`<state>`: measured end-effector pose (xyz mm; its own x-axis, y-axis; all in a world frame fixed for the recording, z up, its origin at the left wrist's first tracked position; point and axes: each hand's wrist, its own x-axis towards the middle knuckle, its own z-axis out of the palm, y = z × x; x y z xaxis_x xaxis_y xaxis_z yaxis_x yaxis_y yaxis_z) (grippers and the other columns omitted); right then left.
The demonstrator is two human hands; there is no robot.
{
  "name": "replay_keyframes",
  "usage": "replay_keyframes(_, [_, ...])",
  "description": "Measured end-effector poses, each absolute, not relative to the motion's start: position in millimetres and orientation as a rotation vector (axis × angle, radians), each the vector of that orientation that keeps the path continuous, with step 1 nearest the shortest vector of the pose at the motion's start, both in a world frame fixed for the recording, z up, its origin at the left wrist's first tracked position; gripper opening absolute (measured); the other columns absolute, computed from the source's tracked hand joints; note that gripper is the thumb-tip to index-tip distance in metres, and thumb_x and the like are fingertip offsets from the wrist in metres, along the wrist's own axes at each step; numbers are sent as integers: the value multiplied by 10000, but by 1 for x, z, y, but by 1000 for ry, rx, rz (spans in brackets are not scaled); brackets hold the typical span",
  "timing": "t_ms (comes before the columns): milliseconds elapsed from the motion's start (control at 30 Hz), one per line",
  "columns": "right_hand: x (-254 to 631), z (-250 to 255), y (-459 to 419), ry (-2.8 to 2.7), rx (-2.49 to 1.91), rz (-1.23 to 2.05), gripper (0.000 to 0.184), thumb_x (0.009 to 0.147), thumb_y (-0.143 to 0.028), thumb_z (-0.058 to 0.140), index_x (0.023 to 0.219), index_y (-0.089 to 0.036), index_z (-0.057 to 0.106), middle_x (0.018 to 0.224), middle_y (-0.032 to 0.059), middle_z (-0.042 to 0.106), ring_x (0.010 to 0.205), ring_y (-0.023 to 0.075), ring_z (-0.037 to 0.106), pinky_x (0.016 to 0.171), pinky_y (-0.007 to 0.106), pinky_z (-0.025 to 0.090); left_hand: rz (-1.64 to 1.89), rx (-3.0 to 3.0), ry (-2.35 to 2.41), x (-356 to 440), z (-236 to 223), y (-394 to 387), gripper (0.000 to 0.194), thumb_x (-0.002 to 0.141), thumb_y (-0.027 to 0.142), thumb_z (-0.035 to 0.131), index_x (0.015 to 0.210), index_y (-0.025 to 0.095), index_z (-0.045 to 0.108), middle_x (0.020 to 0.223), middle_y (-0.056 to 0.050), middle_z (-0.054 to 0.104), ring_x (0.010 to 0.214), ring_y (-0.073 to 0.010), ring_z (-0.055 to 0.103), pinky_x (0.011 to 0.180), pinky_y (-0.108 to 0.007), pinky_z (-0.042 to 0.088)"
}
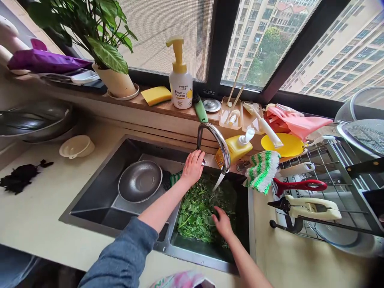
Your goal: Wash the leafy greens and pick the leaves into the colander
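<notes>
Left grip (193, 166) lay on tap lever (203, 162), twelve o'clock of basin (251, 224), closure unclear; right grip (218, 217), loosely open, touched leafy greens (193, 214) at three o'clock; water (219, 182) ran.

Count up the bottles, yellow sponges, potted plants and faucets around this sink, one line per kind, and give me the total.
Bottles: 2 (white bottle, yellow bottle)
Yellow sponge: 1
Potted plant: 1
Faucet: 1
Total: 5
</notes>
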<state>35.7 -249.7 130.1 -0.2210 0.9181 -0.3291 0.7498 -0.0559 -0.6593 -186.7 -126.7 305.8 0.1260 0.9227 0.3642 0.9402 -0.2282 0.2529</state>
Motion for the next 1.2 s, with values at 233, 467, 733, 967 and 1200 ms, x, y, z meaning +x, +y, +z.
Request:
replay_keyframes(233, [68, 144, -272, -1776, -1902, 1120, 348, 799, -256, 377, 1037, -151, 609, 1046, 87, 634, 940, 198, 593, 853, 300, 450, -422, -2321, -2011, -180, 285, -127, 657, 811, 155, 372, 1403, 126, 91, 1468, -112, 147, 1355, -233, 33, 1064, -535, 4])
replay_keyframes(467, [65, 159, -249, -2209, -2255, 635, 420, 804, -80, 313, 1136, -116, 567, 1198, 143, 544, 1149, 233, 461, 914, 321, 377, -336, -2391, -1960, -167, 266, -133, 625, 806, 46, 248, 1407, 149, 110, 1476, -55, 116, 1351, -225, -42, 1077, -525, -3])
replay_keyframes(733, [57, 177, -222, -2396, -2323, 654, 271, 761, -75, 402, 848, -119, 655, 837, 166, 678, 804, 251, 634, 646, 317, 433, -413, -2766, -1931, -162, 265, -202, 663, 741, 79, 423, 1372, 191, 251, 1473, -60, 155, 1352, -244, 39, 1089, -479, 77])
replay_keyframes(967, [76, 208, -259, -1721, -1986, 1101, 177, 692, -271, 478, 617, -175, 606, 558, 18, 621, 523, 143, 550, 483, 218, 358, -770, -2932, -2487, -146, 224, -308, 423, 792, 215, 462, 1215, 196, 474, 1210, -76, 541, 1117, -179, 487, 983, -334, 371])
replay_keyframes(1200, [31, 260, -294, -1584, -1493, 1359, 289, 720, -430, 529, 699, -161, 630, 581, 10, 601, 533, 129, 517, 482, 210, 370, -975, -2968, -2284, -125, 251, -301, 264, 776, 213, 483, 1007, 198, 612, 987, -69, 623, 955, -201, 549, 865, -339, 423])
